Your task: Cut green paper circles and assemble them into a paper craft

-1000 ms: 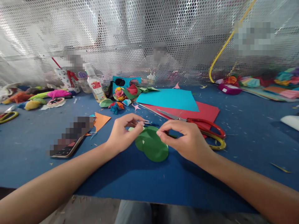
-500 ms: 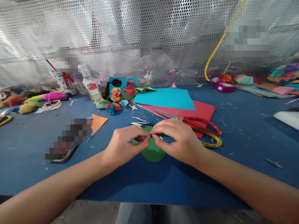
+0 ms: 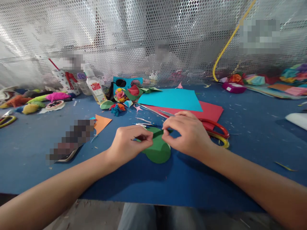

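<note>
All paper here tbh. The green circles (image 3: pixel 158 151) look like matt craft paper, same for the flat cyan sheet (image 3: pixel 171 99) and the red sheet (image 3: pixel 211 111) at 12 o'clock. Scissors (image 3: pixel 216 131) have shiny metal blades and glossy plastic handles. The table (image 3: pixel 144 179) is matt blue, slightly scuffed. At the back there's perforated metal mesh (image 3: pixel 134 38), pretty reflective.

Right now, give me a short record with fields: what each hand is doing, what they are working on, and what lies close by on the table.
left hand: left hand pinches the near end of a thin dark green paper strip
right hand: right hand pinches its other end
beneath: round green paper cut-outs on the blue table
behind right hand: red-handled scissors on a red paper sheet, cyan paper sheet beyond
left: orange paper triangle
</note>
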Demonstrator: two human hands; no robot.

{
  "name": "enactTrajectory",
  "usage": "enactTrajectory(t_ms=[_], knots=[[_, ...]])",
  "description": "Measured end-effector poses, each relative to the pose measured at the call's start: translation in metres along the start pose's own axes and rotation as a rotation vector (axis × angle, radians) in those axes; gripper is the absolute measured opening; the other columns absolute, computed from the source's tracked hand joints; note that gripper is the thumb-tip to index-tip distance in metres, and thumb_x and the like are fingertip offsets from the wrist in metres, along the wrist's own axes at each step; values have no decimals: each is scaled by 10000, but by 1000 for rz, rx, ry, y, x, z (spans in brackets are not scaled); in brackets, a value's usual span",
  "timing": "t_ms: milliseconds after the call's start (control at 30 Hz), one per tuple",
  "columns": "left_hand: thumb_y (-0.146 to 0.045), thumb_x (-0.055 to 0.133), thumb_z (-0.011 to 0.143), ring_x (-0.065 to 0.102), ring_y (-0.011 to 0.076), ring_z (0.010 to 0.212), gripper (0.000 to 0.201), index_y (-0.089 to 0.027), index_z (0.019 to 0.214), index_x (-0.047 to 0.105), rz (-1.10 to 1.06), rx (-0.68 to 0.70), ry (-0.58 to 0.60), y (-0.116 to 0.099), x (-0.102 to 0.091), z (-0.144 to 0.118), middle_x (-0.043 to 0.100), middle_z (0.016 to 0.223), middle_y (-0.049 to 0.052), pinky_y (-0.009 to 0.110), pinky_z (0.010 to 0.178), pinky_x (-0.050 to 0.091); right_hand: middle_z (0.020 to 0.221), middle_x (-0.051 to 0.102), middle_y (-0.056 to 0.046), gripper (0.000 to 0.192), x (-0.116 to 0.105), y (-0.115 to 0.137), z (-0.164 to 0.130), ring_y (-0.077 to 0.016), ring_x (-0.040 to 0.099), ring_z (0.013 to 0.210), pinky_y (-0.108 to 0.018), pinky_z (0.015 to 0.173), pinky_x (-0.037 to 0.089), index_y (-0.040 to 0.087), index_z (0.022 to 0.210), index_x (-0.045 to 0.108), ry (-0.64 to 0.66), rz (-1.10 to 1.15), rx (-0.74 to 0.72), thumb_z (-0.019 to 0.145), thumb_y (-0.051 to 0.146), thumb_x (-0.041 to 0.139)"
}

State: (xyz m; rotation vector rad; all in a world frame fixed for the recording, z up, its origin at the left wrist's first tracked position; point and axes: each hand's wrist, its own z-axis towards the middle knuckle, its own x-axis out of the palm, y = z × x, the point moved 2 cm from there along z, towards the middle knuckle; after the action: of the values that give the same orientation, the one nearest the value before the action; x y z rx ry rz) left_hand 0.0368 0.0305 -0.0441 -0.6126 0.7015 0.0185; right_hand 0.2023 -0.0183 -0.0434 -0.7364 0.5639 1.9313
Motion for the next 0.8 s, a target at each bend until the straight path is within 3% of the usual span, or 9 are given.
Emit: enactTrajectory(t_ms=[167, 267, 400, 467, 633, 800], knots=[[-159, 607, 667, 558, 98, 530, 66, -158, 611, 642, -45, -184, -151, 2, -8, 4, 650, 607, 5, 188, 503, 487, 603, 606, 5, 104, -5, -28, 2, -182, 552, 605, -371, 760, 404, 229, 628, 489, -42, -93, 99, 691, 162, 538], [-224, 626, 684, 555, 97, 507, 84, -156, 655, 667, -161, -311, -195, 8, -9, 5, 633, 574, 2, 182, 454, 469, 633, 605, -7, 61, -8, -35, 4, -186, 555, 599, -373, 713, 433, 233, 716, 528, -63, -73, 175, 720, 173, 538], [-311, 657, 679, 556, 99, 490, 189, -139, 753, 684, -447, -502, -111, 23, -4, 8, 604, 542, -1, 204, 458, 502, 1045, 595, -77, 307, -7, -22, 4, -212, 552, 973, -347, 818, 449, 208, 1073, 510, 7, 77, 19, 774, 144, 513], [-324, 668, 671, 559, 100, 502, 214, -134, 768, 684, -555, -559, -96, 29, -1, 8, 603, 544, 3, 207, 457, 513, 1128, 562, -85, 314, -4, -16, 3, -210, 507, 1070, -362, 882, 425, 205, 1101, 517, 71, 89, -75, 796, 131, 500], [-334, 665, 681, 570, 103, 559, 252, -152, 855, 679, -599, -528, -75, 32, 0, 10, 616, 593, 3, 204, 487, 521, 1081, 604, -96, 201, -2, -19, 1, -216, 538, 1037, -391, 853, 445, 194, 994, 612, 71, 78, -104, 857, 188, 466], [-326, 681, 664, 608, 147, 756, 299, -176, 922, 682, -535, -435, 119, 29, 2, 11, 667, 949, 59, 229, 609, 522, 991, 658, -72, 184, -3, -19, 1, -202, 583, 939, -360, 813, 469, 178, 933, 657, 43, 120, -109, 840, 174, 498]])
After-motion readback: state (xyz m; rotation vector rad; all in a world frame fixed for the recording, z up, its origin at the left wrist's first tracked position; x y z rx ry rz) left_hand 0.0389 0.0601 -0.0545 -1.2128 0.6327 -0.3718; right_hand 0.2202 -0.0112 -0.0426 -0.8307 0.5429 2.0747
